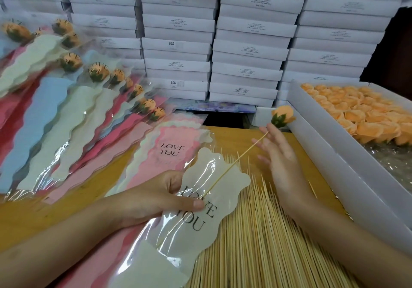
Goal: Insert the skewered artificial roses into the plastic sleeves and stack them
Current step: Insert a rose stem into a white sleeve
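Skewers (256, 232) underlie sleeve (200, 209); rose box (330, 154) right.

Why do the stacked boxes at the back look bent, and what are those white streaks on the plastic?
Head view: the wide-angle lens bows the white boxes outward, most at the edges. Head view: the streaks on the cream sleeve are glare from overhead light on clear film. Head view: the finished roses at far left look soft and smeared, and the right hand is slightly blurred.
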The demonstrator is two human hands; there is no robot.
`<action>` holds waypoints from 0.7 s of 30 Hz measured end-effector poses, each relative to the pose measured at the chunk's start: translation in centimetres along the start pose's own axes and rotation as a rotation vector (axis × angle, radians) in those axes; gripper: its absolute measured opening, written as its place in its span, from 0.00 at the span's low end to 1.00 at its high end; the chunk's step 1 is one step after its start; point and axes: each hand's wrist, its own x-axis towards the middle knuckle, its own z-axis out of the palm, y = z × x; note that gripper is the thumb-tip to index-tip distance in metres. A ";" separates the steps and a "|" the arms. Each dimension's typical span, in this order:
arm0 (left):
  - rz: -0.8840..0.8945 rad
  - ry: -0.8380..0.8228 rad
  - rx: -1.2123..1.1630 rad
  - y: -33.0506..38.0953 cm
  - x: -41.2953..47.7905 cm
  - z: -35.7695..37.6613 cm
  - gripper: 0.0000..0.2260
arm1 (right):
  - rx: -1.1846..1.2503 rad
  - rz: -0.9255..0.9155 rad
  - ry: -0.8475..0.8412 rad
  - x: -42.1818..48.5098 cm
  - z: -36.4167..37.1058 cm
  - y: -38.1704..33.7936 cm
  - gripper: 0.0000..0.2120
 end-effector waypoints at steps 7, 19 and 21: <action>-0.002 -0.045 -0.041 0.1 -0.2 0.0 0.13 | -0.080 -0.036 -0.153 -0.6 0.5 0.4 0.18; -0.017 -0.032 -0.067 -0.3 -0.1 -0.3 0.11 | -0.132 -0.160 -0.303 -1.7 0.9 0.4 0.16; -0.005 -0.022 -0.055 -0.3 -0.1 -0.2 0.10 | -0.121 -0.171 -0.317 -1.8 0.9 0.2 0.16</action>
